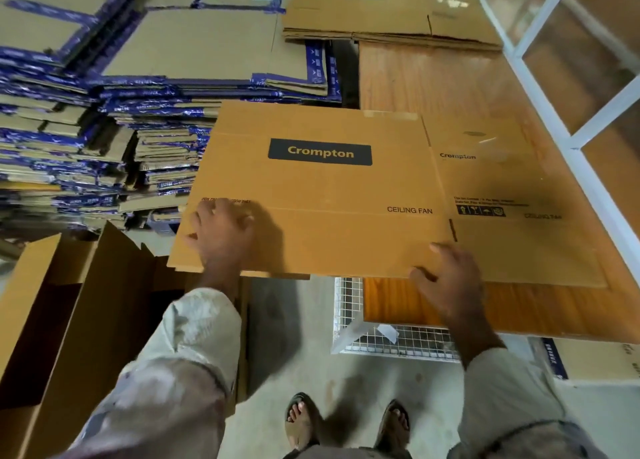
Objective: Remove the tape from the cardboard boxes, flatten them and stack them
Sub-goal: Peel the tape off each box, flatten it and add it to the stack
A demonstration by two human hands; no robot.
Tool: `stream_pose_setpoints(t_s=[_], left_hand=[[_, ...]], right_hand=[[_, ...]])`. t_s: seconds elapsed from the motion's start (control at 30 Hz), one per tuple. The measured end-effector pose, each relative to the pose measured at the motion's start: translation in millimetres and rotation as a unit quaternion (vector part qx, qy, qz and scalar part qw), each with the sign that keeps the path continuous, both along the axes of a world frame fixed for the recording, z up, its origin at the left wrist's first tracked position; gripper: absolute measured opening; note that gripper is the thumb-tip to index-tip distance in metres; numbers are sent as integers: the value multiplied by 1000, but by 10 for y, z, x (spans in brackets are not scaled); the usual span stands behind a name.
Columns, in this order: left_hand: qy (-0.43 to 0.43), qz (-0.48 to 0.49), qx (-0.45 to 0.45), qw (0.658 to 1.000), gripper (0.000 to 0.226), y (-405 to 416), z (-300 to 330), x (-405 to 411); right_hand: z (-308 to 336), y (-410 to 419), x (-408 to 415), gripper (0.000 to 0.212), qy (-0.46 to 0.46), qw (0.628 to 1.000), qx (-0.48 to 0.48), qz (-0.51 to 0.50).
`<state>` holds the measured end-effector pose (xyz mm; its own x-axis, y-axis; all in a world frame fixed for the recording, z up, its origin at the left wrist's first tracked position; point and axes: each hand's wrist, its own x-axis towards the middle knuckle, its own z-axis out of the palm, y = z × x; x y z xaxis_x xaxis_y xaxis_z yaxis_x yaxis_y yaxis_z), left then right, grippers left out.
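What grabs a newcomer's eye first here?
The flattened box marked Crompton sits dead centre, with the left hand resting on its near left corner and the right hand at its near edge. To the left rise tall stacks of flattened boxes edged in blue tape.
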<state>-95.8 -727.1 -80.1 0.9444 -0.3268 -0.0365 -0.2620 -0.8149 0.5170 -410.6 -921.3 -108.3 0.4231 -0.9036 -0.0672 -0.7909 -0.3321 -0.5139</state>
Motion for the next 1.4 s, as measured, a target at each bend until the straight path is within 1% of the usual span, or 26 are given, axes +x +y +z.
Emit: stream_pose_setpoints(t_s=[0.03,0.07,0.1,0.13,0.17,0.2,0.23,0.27,0.3,0.33,0.37,0.4,0.5,0.57,0.63,0.67,0.7,0.83,0.87,0.93,1.0,1.03,1.13,1.23,1.3,1.4], left_hand=[[15,14,-118,993,31,25,8,-141],[64,38,-238,968,18,31,15,-328],[153,73,-323,931,11,36,42,-544],[274,100,-367,883,16,29,52,-770],[399,115,-369,832,24,30,30,-978],[498,116,-339,790,33,39,-42,-1161],[565,114,-314,754,46,51,-138,-1294],[604,124,-304,727,61,70,-254,-1368],[622,141,-312,704,75,85,-353,-1405],[624,155,-336,688,83,88,-429,-1408],[614,162,-366,681,83,77,-486,-1379],[595,164,-399,679,74,49,-499,-1342],[532,177,-464,685,33,-88,-473,-1197],[488,174,-475,711,19,-177,-473,-1130],[452,169,-471,738,13,-248,-472,-1088],[443,173,-474,741,15,-276,-462,-1087],[441,178,-484,734,21,-301,-446,-1100],[482,174,-513,688,38,-414,-317,-1175],[490,172,-514,682,45,-452,-276,-1182],[473,176,-521,688,52,-560,-220,-1187],[437,196,-531,699,49,-666,-135,-1164],[425,207,-540,696,52,-694,-82,-1158],[421,200,-572,675,60,-709,85,-1152],[428,186,-603,648,54,-710,266,-1182],[419,179,-621,638,54,-744,436,-1222],[396,159,-658,620,58,-776,806,-1233]], right_hand=[[47,38,-6,55,-109,991,36,-74],[142,76,-7,48,-230,952,105,-173],[179,75,-49,39,-319,895,173,-260],[212,68,-126,29,-386,843,216,-305],[214,41,-204,28,-427,808,249,-321],[227,32,-275,32,-476,753,313,-330],[250,2,-323,38,-507,709,348,-344],[276,-26,-384,40,-522,687,358,-357],[313,-48,-398,37,-536,671,346,-377],[370,-41,-425,32,-522,694,304,-391],[378,-102,-455,28,-531,661,311,-429],[399,-143,-461,30,-541,637,324,-444],[331,-181,-502,35,-534,647,339,-425],[297,-205,-548,43,-526,650,360,-413],[276,-272,-581,49,-520,650,370,-413],[291,-288,-583,50,-518,651,375,-409],[291,-304,-596,50,-519,651,380,-402],[329,-376,-656,50,-518,639,409,-394],[352,-404,-650,50,-518,634,414,-397],[399,-453,-649,43,-525,622,429,-392],[466,-511,-623,21,-538,609,454,-366],[506,-545,-619,21,-547,603,458,-357],[654,-641,-641,26,-574,590,455,-340],[819,-689,-587,41,-572,606,477,-279],[965,-710,-452,50,-564,619,489,-244],[1244,-794,-232,46,-585,614,482,-221]])
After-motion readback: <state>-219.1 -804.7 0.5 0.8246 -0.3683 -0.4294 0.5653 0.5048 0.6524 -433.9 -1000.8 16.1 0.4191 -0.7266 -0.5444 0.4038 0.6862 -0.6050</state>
